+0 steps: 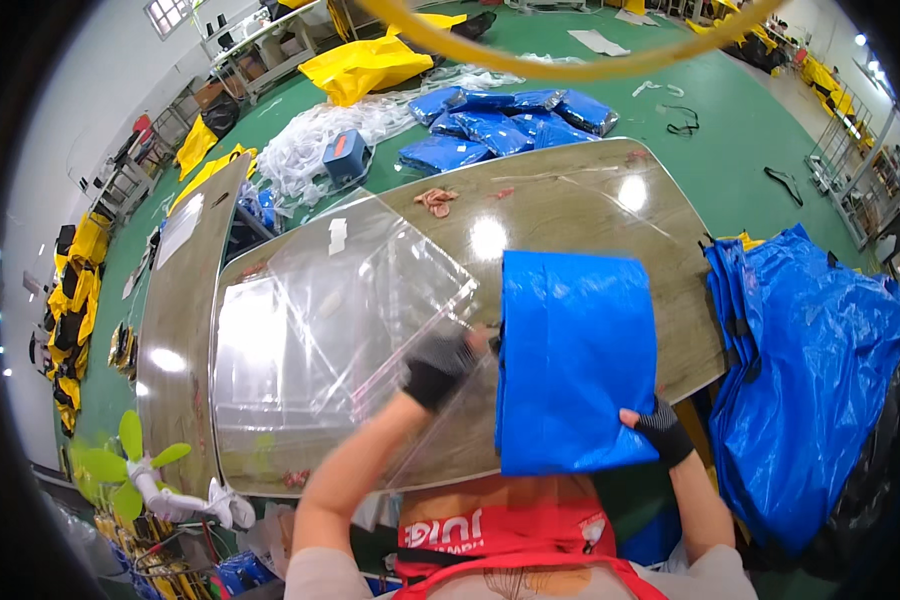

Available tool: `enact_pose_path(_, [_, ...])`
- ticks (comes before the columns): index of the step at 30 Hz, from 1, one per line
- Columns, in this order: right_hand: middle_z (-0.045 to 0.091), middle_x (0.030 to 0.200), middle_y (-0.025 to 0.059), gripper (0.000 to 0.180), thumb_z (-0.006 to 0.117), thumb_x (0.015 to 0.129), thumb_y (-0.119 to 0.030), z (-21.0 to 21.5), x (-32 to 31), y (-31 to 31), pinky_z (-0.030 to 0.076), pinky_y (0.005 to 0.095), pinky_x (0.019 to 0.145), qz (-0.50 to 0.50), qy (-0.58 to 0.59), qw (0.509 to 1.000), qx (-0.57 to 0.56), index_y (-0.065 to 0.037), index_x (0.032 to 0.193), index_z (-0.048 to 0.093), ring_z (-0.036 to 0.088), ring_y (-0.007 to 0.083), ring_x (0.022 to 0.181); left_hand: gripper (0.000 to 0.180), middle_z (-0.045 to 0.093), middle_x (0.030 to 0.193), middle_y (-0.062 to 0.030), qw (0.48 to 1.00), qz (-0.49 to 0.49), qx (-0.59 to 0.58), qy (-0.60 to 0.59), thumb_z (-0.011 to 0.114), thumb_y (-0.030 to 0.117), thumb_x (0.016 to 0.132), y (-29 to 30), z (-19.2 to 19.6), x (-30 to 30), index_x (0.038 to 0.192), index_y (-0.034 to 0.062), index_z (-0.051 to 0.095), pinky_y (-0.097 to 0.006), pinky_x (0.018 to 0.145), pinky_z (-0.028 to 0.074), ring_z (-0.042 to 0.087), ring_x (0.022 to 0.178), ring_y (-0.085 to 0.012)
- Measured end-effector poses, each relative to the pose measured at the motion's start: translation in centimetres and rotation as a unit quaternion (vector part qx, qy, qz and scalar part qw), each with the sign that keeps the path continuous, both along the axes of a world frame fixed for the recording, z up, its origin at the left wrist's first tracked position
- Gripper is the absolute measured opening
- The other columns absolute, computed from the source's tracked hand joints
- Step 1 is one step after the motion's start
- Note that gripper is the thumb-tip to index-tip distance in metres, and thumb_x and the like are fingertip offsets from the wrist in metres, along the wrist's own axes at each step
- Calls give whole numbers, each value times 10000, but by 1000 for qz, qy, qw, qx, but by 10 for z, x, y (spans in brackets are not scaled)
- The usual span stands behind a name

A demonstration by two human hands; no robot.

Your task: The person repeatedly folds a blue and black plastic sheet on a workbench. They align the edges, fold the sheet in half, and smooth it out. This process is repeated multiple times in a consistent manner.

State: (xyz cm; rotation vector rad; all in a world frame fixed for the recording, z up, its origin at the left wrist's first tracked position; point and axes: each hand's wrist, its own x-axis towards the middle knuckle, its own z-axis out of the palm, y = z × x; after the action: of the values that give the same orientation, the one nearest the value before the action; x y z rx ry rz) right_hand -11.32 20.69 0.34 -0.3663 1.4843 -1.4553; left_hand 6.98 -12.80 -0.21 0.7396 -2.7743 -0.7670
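Note:
A folded blue plastic sheet [578, 350], several layers thick, lies on the wood-patterned table and reaches over its near edge. My right hand [660, 432], in a black fingerless glove, grips its lower right corner, thumb on top and the other fingers mostly hidden. Motion blurs my left hand [442, 368], gloved the same way, beside the sheet's left edge; whether its fingertips hold that edge cannot be made out. Under and beyond my left forearm, clear plastic bags [310, 330] are spread flat over the table's left half.
A heap of blue sheets [810, 370] hangs at the right. Packed blue bundles [500, 125] lie on the green floor beyond the table [570, 205]. A small green-bladed fan [140, 465] stands at the near left. A yellow hoop [570, 68] crosses the top.

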Motion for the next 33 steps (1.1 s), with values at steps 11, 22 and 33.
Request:
enact_pose_path(11, [541, 1265, 150, 765, 779, 715, -293, -14, 2, 9, 417, 392, 972, -28, -35, 996, 79, -2, 1332, 433, 521, 259, 1139, 250, 649, 913, -154, 971, 165, 42, 169, 656, 203, 788, -245, -60, -128, 935, 46, 529, -385, 707, 495, 630, 823, -319])
enact_pose_path(22, [532, 1256, 161, 710, 725, 765, -247, -13, 9, 11, 468, 390, 910, -47, -29, 998, 37, -9, 1350, 401, 558, 270, 1076, 596, 337, 1419, -251, 980, -75, -178, -59, 517, 407, 877, -31, -16, 120, 1371, 93, 407, -531, 1119, 118, 272, 1333, -435])
enact_pose_path(33, [572, 1217, 155, 744, 787, 682, -237, 26, 62, 44, 440, 374, 940, 107, -40, 991, 70, 0, 1308, 463, 568, 253, 1071, 374, 500, 1328, -148, 991, -49, -107, 63, 451, 313, 941, 5, -24, 148, 1242, 124, 566, -460, 1098, 252, 387, 1282, -363])
